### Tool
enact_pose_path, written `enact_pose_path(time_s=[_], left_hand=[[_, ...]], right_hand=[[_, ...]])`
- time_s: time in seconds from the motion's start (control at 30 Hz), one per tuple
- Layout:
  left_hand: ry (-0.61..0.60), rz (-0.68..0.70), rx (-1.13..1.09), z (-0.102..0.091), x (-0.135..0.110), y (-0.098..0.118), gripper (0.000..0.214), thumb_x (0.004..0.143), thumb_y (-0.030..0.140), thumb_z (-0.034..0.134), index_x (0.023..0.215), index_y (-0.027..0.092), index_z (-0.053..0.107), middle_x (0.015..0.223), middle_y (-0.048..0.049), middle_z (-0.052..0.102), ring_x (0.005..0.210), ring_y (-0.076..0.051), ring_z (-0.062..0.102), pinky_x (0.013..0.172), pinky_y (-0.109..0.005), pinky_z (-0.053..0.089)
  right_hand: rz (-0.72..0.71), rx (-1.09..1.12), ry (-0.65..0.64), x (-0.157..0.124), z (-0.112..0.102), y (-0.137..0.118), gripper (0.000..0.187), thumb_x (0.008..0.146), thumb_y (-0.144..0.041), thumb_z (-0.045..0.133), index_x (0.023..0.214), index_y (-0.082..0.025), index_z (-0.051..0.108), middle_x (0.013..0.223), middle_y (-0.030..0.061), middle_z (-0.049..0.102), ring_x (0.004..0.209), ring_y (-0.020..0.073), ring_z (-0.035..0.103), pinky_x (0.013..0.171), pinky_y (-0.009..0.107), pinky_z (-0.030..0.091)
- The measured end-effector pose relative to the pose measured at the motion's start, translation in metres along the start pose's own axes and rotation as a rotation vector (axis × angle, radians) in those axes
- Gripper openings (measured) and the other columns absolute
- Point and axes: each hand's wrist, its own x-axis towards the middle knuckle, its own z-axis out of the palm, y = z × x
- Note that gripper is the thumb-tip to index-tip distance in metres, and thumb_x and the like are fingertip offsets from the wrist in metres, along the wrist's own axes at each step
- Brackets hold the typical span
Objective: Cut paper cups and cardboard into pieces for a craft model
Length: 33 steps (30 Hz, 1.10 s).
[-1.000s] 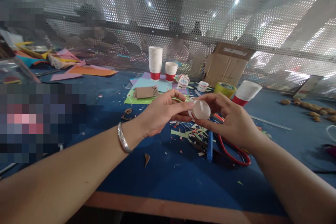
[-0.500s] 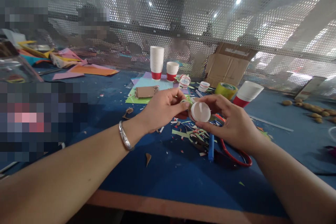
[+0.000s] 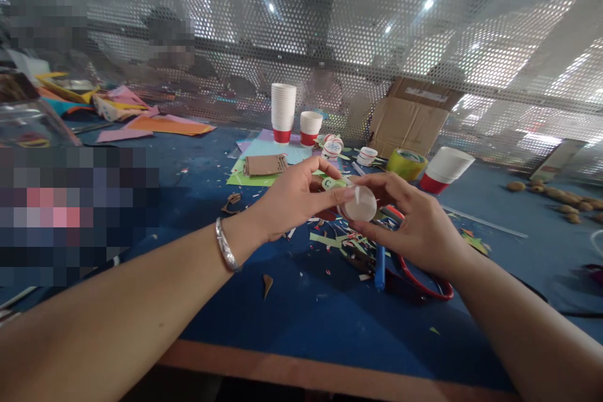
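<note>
My right hand (image 3: 414,217) is closed around a short white paper cup bottom (image 3: 362,203), its fingers at the top and its thumb below. The round white face of it is turned toward me. My left hand (image 3: 299,196) pinches a small light-green paper piece (image 3: 332,183) with a drawn smiley face, held against the left side of the cup bottom. The left thumb lies over the cup bottom's left edge. Below my hands are paper scraps (image 3: 346,240), the blue handle (image 3: 379,267) of a tool and a red-handled tool (image 3: 431,294), partly hidden by my right hand.
Stacked paper cups (image 3: 283,113) stand at the back, with a shorter stack (image 3: 311,128) beside them. A folded cardboard piece (image 3: 265,165) lies on coloured paper. To the right are yellow tape (image 3: 406,164), a tilted cup stack (image 3: 447,168) and a cardboard box (image 3: 409,116).
My left thumb has moved slightly right, over the cup bottom's edge. The green piece has turned so its smiley face shows. My right hand keeps its hold.
</note>
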Motion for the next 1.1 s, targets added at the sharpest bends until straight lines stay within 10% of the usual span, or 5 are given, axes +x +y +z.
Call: enact_pose_path(time_s=[1.1], left_hand=[[0.168,0.024,-0.024,-0.002,0.005,-0.002,0.055,0.070,0.023,0.086,0.112,0.020,0.051,0.073,0.0014,0.068,0.067,-0.015,0.067,0.064,-0.028,0.052]], right_hand=[[0.175,0.283,0.151,0.003,-0.001,0.011,0.021,0.088,-0.023,0.068,0.108,-0.020,0.064,0.088,0.0025,0.067,0.083,0.0178,0.064,0.073,0.031,0.053]])
